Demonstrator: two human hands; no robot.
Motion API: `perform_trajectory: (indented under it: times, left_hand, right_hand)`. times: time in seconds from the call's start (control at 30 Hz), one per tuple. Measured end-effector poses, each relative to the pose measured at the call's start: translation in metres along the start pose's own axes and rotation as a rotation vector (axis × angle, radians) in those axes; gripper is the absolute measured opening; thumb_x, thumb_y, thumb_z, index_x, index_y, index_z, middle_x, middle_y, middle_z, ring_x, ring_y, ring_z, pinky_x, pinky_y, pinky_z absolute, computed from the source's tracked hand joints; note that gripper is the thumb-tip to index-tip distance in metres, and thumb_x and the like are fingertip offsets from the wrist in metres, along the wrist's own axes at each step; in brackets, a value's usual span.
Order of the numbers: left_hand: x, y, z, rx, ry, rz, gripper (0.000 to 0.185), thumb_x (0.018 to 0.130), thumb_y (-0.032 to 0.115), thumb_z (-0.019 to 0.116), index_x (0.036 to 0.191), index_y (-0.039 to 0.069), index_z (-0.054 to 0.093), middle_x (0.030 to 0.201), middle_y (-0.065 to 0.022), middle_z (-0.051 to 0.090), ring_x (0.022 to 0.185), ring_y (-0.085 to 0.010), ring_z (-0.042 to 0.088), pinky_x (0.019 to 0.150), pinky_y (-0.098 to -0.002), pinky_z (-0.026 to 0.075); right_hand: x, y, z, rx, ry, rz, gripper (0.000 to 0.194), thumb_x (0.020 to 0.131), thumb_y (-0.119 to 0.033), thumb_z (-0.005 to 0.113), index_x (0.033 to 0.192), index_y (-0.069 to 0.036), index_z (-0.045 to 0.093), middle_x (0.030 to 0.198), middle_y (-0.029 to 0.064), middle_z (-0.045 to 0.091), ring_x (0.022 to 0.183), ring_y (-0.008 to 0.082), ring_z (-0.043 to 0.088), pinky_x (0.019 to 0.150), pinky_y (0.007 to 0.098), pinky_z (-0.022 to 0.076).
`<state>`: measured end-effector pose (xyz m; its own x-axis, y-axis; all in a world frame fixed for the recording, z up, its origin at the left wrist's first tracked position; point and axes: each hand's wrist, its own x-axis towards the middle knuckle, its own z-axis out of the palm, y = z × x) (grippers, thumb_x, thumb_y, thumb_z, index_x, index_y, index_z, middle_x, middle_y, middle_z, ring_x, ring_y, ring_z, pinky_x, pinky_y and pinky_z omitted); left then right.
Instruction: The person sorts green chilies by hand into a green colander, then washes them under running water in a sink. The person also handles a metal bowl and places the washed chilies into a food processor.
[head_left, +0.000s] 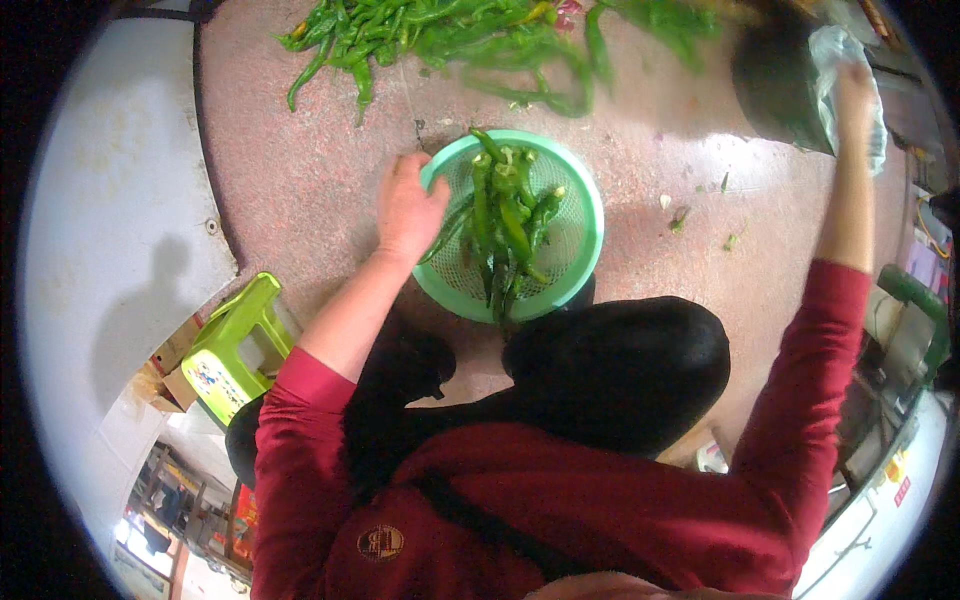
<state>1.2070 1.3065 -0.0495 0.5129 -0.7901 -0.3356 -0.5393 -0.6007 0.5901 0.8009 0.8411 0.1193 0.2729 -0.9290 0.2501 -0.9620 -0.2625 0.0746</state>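
Note:
A light green plastic mesh basket (596, 232) stands on the floor before my knees. Several long green chili peppers (514, 225) lie in it, most with their stem ends toward the far rim. My left hand (409, 206) has hold of the basket's left rim, its thumb over the inner side. Far to the right, my right hand (855, 90) is blurred at the mouth of a dark bin (776, 82) lined with a pale plastic bag (825, 49). Its fingers are unclear, and whether they hold anything cannot be told.
A large heap of green chilies (420, 30) spreads over the reddish floor (300, 172) beyond the basket, partly blurred. Small pepper scraps (679, 220) lie right of the basket. A lime green plastic stool (225, 367) is by my left side, near a white panel (127, 150).

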Motion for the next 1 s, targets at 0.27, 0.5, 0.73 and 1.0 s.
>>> perform_trajectory:
  times: [0.27, 0.5, 0.73, 1.0]
  left_hand:
    - [-0.015, -0.066, 0.007, -0.062, -0.485, -0.312, 0.034, 0.085, 0.015, 0.066, 0.115, 0.000, 0.065, 0.105, -0.0211, 0.070, 0.099, -0.0366, 0.066, 0.090, -0.0463, 0.050]
    - [-0.035, -0.093, 0.014, -0.197, -0.585, -0.450, 0.036, 0.085, 0.014, 0.061, 0.118, -0.001, 0.064, 0.100, -0.0166, 0.071, 0.092, -0.0281, 0.067, 0.084, -0.0421, 0.052]
    - [0.022, -0.016, 0.048, -0.395, -0.658, -0.215, 0.032, 0.084, 0.012, 0.061, 0.115, 0.001, 0.066, 0.094, -0.0132, 0.071, 0.088, -0.0225, 0.068, 0.081, -0.0392, 0.054]
    - [0.165, 0.123, 0.022, 0.098, 0.328, 0.500, 0.015, 0.084, 0.013, 0.063, 0.096, 0.004, 0.064, 0.103, -0.0180, 0.065, 0.088, -0.0351, 0.062, 0.078, -0.0485, 0.052]
  right_hand:
    - [-0.212, -0.306, 0.183, 0.163, -0.384, -0.919, 0.031, 0.094, -0.017, 0.053, 0.121, -0.008, 0.064, 0.112, 0.0177, 0.068, 0.097, 0.0350, 0.069, 0.082, 0.0454, 0.0586]
    - [-0.206, -0.256, 0.139, 0.444, -0.753, -0.460, 0.031, 0.089, -0.022, 0.060, 0.116, -0.005, 0.063, 0.105, 0.0196, 0.070, 0.095, 0.0391, 0.068, 0.081, 0.0476, 0.0555]
    - [-0.278, -0.165, 0.048, 1.022, -0.587, -0.072, 0.025, 0.093, -0.014, 0.061, 0.117, -0.006, 0.064, 0.097, 0.0144, 0.069, 0.088, 0.0242, 0.070, 0.078, 0.0351, 0.0540]
    - [-0.327, -0.102, 0.060, 0.178, -0.381, -0.175, 0.033, 0.082, -0.017, 0.071, 0.114, -0.009, 0.066, 0.128, 0.0164, 0.060, 0.121, 0.0348, 0.055, 0.101, 0.0516, 0.0433]
